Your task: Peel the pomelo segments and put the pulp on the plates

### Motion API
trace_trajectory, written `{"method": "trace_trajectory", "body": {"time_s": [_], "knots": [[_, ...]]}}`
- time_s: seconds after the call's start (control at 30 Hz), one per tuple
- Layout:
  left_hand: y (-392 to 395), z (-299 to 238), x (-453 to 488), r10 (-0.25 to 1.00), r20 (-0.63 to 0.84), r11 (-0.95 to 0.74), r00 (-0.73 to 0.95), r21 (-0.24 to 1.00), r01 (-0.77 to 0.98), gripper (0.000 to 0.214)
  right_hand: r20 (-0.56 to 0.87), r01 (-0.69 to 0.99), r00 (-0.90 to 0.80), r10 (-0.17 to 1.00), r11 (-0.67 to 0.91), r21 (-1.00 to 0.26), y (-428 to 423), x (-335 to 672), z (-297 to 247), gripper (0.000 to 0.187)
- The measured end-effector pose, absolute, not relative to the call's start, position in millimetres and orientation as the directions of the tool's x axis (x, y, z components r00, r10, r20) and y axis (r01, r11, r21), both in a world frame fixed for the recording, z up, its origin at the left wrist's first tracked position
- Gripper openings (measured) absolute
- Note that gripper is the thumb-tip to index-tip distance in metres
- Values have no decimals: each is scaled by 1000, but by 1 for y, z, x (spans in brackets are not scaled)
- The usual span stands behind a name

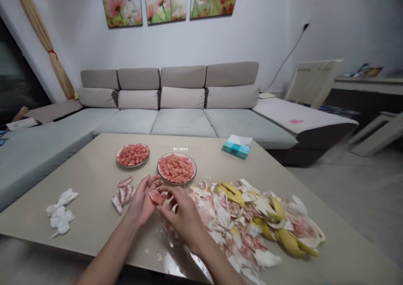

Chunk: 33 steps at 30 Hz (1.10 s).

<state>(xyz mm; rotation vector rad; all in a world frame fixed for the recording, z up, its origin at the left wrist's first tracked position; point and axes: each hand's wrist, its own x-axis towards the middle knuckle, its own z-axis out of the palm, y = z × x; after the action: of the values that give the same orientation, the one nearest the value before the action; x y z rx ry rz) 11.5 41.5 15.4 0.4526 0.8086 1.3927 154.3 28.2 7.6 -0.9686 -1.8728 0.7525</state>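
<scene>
Head view: step in hand, by judgement, cleaning one pink pulp piece [155,197], just nearer than the front plate [194,168]; next move would call for a light pinch. Left hand [140,202]: half curled, palm up, holding the piece. Right hand [183,209]: fingers bent, tips at the piece; whether gripping, cannot tell. Peel heap [242,218]: right of and nearer than front plate. Segments [126,194]: left and nearer. Second plate [121,163]: left, beyond. Tissue pack [236,148]: right, beyond.

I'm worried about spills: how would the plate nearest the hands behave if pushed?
The plate looks broad and low, so it would probably slide rather than tip. The glossy table suggests little grip. The loose pink pieces heaped on top might tumble over the rim.
</scene>
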Motion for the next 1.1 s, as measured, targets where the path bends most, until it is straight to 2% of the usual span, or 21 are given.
{"method": "trace_trajectory", "body": {"time_s": [0.07,0.2,0.27,0.33,0.4,0.5,0.67,0.93,1.1], "knots": [[23,17,10,975,-219,119,-39,663,-739,25,414,335,-343,843,521,-785,15,150,7,42],[-3,12,10,992,-122,45,-28,556,-830,21,450,281,-335,828,543,-791,5,146,4,24],[-11,6,10,999,-40,20,-5,606,-795,22,454,268,-291,842,527,-806,5,147,4,20],[-15,-1,7,1000,3,19,30,713,-701,25,435,274,-263,861,499,-822,7,148,4,18],[-15,-8,2,999,-2,26,42,816,-577,25,399,273,-277,874,470,-839,9,149,3,17],[-12,-17,-6,1000,-3,-1,-8,896,-444,19,351,256,-304,886,431,-865,11,150,1,18],[-9,-20,-12,998,44,-54,-36,935,-351,16,309,223,-292,905,379,-898,13,151,1,17],[-9,-18,-13,994,95,-105,-49,949,-299,16,247,140,-310,918,301,-943,13,153,4,12],[-10,-19,-11,998,48,-55,-29,939,-338,15,182,37,-305,935,202,-979,15,154,7,14]]}}
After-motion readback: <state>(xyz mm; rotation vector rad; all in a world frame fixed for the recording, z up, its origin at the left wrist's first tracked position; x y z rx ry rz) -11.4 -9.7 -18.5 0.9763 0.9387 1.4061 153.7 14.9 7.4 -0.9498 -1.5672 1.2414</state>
